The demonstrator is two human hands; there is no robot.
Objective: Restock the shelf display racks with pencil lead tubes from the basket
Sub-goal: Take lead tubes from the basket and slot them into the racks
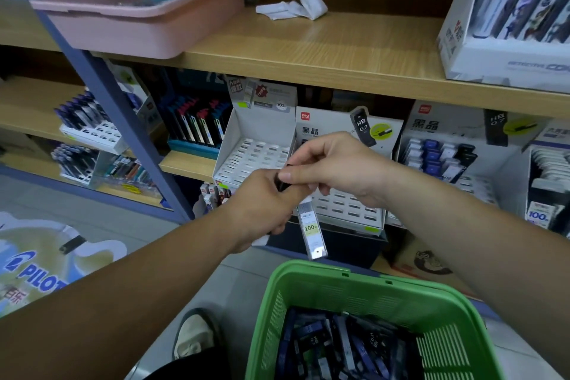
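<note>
Just below the spot where the two hands meet, a clear lead tube [311, 229] with a "100" label hangs tilted, its lower end above the far rim of the green basket [311, 285]. Its top is hidden behind the fingers, so I cannot tell which hand carries it. The right hand [337, 170] pinches a small dark piece [281, 184] between thumb and forefinger (probably a tube's cap, though too little shows to be sure). The left hand [262, 210] touches it from below, knuckles toward the camera and fingers curled under; what they close on is out of sight.

Inside the basket lies a loose heap of blue, black and grey tubes [339, 348]. Behind the hands stand the display racks: a white one [256, 154] on the left with bare slots, a middle rack [345, 208] under an "HB 0.7" header card, also showing open slots, and a right rack [438, 157] partly filled with blue, white and black tubes. They sit beneath a wooden shelf [308, 52], which carries a pink tray [138, 21] and some crumpled white paper [296, 3]. A light shoe [192, 336] shows on the floor left of the basket.
</note>
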